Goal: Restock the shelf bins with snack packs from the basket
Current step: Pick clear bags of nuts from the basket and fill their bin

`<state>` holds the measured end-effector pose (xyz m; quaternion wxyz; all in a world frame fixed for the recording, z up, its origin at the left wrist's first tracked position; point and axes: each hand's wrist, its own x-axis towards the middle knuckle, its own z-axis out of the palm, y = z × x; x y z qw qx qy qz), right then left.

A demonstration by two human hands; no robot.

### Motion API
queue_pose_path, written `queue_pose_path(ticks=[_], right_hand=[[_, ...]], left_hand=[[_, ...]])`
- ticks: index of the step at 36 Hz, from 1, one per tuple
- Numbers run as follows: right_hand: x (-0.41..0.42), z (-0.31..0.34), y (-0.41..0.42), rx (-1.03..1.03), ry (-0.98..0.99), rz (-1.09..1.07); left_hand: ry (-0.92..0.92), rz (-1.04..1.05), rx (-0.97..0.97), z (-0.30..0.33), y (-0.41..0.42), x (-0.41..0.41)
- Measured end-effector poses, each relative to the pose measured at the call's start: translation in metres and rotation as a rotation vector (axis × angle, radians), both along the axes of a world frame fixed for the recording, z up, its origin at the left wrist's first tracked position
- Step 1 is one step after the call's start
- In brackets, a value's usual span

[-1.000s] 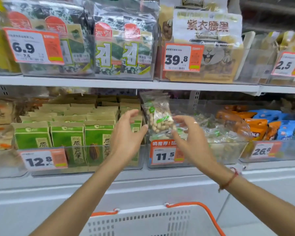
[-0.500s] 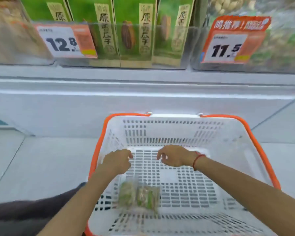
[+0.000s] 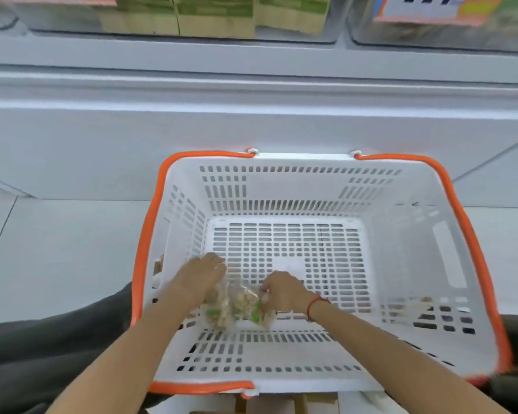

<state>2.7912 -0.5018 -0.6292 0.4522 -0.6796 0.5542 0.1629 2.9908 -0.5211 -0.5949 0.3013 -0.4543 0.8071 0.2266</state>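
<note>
Both hands, above the basket [image 3: 449,264] floor half a second ago, now down at 7 o'clock: left hand [image 3: 199,277] and right hand [image 3: 283,289], fingers curled onto last two nut packs [image 3: 237,307]; restock nearly finished.

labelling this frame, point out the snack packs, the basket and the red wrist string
snack packs [image 3: 237,306]: head view, on the clear wrap between the two hands
basket [image 3: 296,158]: head view, on its white far rim
red wrist string [image 3: 313,304]: head view, on the band across the right wrist
</note>
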Motion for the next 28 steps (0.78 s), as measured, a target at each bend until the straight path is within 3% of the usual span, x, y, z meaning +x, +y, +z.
queue_pose_path(ticks=[4,9,13,16,21,28], right_hand=[[-0.03,0.021,-0.015,0.064,-0.048,-0.122],[-0.093,0.071,-0.039,0.164,-0.252,-0.525],[-0.125,0.139,-0.054,0.136,-0.362,-0.513],[-0.133,0.193,-0.066,0.13,-0.427,-0.486],[-0.148,0.272,-0.084,-0.095,-0.569,-0.522],[-0.141,0.362,-0.065,-0.333,-0.627,-0.471]], left_hand=[[0.124,0.085,0.14,0.008,-0.002,0.0],[0.372,0.553,0.209,0.03,-0.009,-0.021],[0.679,0.994,0.393,0.07,-0.027,-0.043],[0.871,1.126,0.383,0.106,-0.043,-0.059],[1.175,1.206,0.334,0.171,-0.066,-0.079],[1.467,0.961,0.268,0.265,-0.073,-0.117]])
